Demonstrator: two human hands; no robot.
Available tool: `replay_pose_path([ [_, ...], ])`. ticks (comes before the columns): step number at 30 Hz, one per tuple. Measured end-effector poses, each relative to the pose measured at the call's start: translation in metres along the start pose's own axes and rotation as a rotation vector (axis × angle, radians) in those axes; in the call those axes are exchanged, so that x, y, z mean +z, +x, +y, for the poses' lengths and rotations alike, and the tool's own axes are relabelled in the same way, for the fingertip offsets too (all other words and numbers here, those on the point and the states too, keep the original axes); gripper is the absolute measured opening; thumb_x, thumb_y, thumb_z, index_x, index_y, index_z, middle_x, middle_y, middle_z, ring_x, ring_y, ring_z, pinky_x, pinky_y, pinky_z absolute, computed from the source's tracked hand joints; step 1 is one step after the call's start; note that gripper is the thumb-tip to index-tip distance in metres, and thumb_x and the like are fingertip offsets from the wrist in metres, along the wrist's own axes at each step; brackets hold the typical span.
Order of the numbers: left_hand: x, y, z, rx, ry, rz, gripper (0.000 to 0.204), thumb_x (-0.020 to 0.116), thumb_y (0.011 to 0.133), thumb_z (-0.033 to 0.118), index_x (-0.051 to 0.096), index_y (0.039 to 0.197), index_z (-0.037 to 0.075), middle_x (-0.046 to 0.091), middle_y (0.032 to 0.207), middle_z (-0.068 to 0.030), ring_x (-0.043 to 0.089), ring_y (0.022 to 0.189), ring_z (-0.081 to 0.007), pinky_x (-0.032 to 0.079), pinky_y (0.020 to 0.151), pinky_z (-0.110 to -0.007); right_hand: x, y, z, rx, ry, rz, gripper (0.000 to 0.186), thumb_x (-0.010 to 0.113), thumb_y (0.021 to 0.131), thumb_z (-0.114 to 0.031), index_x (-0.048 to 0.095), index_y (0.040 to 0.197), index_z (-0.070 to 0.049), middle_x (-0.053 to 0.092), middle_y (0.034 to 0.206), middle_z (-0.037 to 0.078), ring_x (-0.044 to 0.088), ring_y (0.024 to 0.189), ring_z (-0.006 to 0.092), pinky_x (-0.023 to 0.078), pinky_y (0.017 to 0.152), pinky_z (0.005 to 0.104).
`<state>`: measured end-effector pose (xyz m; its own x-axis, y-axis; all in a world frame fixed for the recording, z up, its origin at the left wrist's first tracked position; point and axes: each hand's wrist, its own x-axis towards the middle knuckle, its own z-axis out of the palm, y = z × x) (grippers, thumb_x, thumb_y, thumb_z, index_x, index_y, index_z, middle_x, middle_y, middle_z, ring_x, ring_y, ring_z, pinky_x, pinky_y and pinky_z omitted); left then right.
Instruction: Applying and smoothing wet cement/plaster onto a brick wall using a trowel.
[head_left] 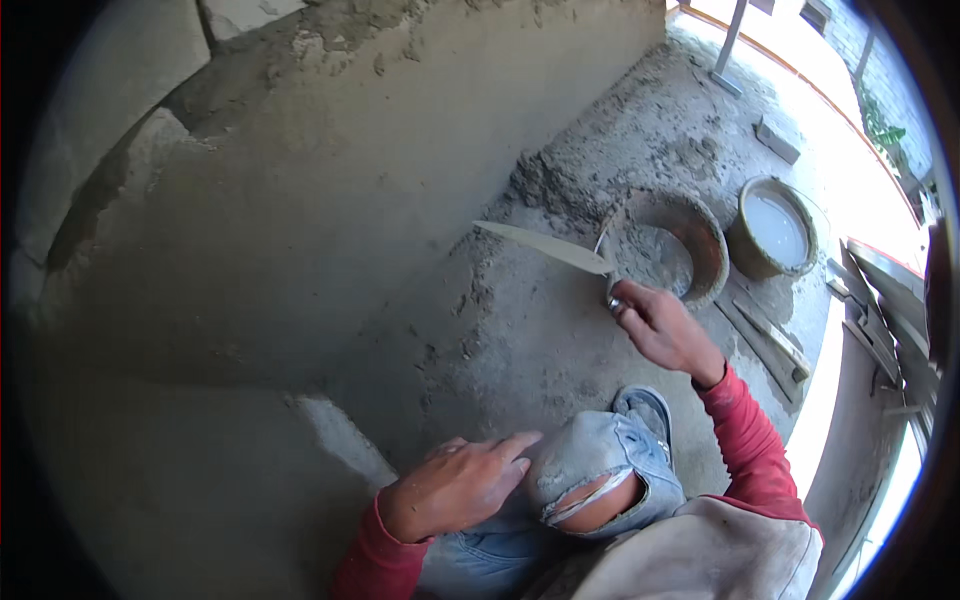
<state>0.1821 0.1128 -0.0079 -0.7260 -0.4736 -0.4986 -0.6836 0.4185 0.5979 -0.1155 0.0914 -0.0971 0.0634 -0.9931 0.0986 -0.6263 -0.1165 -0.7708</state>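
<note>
My right hand (662, 325) is closed around the handle of a pointed trowel (545, 245). The blade reaches leftward from the hand, its tip near the foot of the grey plastered wall (360, 150), and looks edge-on. Just behind the handle stands a round mortar-crusted tub (714, 248) with wet grey mortar (650, 258) inside. Low in the view my left hand (455, 487) holds nothing, its fingers stretched toward my bent knee (580, 455) in torn jeans. Whether the fingertips touch the knee, I cannot tell.
Right of the tub is a bucket (746, 246) of cloudy water. Long straight tools (765, 345) lie on the floor in front of it. Farther back are a grey block (778, 139), a metal post (733, 45) and spilled mortar (590, 150) along the wall. Boards (875, 325) lean at the right.
</note>
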Motion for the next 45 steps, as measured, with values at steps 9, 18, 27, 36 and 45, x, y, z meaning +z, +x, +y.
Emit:
replay_pose_path([
  [9, -0.018, 0.022, 0.01, -0.019, -0.037, -0.023, 0.043, 0.059, 0.096, 0.021, 0.051, 0.135, 0.003, 0.068, 0.115, -0.0224, 0.066, 0.103, -0.0395, 0.051, 0.091, -0.046, -0.095, 0.012, 0.141, 0.695, -0.371, -0.491, 0.044, 0.042, 0.103, -0.03, 0.058, 0.092, 0.01, 0.058, 0.062, 0.017, 0.067, 0.057, 0.0317, 0.056, 0.05, 0.0427],
  [18, -0.015, 0.032, 0.004, -0.118, -0.086, -0.1, 0.05, 0.062, 0.096, 0.027, 0.048, 0.139, 0.007, 0.069, 0.113, -0.0203, 0.068, 0.102, -0.0377, 0.052, 0.089, -0.045, -0.073, -0.009, 0.167, 0.86, 0.555, -0.328, 0.04, 0.049, 0.102, -0.036, 0.056, 0.083, -0.002, 0.056, 0.062, 0.004, 0.057, 0.044, 0.0145, 0.047, 0.036, 0.0324],
  [27, -0.013, 0.044, -0.003, -0.122, -0.02, -0.131, 0.051, 0.058, 0.099, 0.032, 0.046, 0.142, 0.007, 0.069, 0.113, -0.0192, 0.067, 0.106, -0.0368, 0.051, 0.09, -0.043, -0.033, -0.024, 0.107, 0.701, 1.004, -0.091, 0.037, 0.037, 0.099, -0.036, 0.052, 0.091, -0.003, 0.05, 0.062, 0.004, 0.048, 0.041, 0.0135, 0.043, 0.039, 0.0288],
  [36, -0.004, 0.029, -0.009, -0.127, -0.063, -0.149, 0.058, 0.052, 0.101, 0.042, 0.042, 0.144, 0.005, 0.065, 0.121, -0.024, 0.064, 0.109, -0.04, 0.05, 0.092, -0.044, -0.002, 0.186, -0.08, -0.532, 1.369, 0.519, 0.041, 0.051, 0.103, -0.028, 0.042, 0.135, -0.004, 0.052, 0.082, 0.005, 0.06, 0.06, 0.013, 0.05, 0.045, 0.0275],
  [45, -0.001, 0.011, -0.012, -0.087, -0.106, -0.177, 0.049, 0.051, 0.102, 0.031, 0.043, 0.142, 0.004, 0.062, 0.123, -0.0255, 0.063, 0.107, -0.0429, 0.05, 0.091, -0.048, -0.014, 0.248, -0.16, -0.591, 0.36, 0.486, 0.037, 0.06, 0.097, -0.029, 0.055, 0.124, -0.004, 0.066, 0.081, 0.022, 0.066, 0.071, 0.043, 0.051, 0.065, 0.0451],
])
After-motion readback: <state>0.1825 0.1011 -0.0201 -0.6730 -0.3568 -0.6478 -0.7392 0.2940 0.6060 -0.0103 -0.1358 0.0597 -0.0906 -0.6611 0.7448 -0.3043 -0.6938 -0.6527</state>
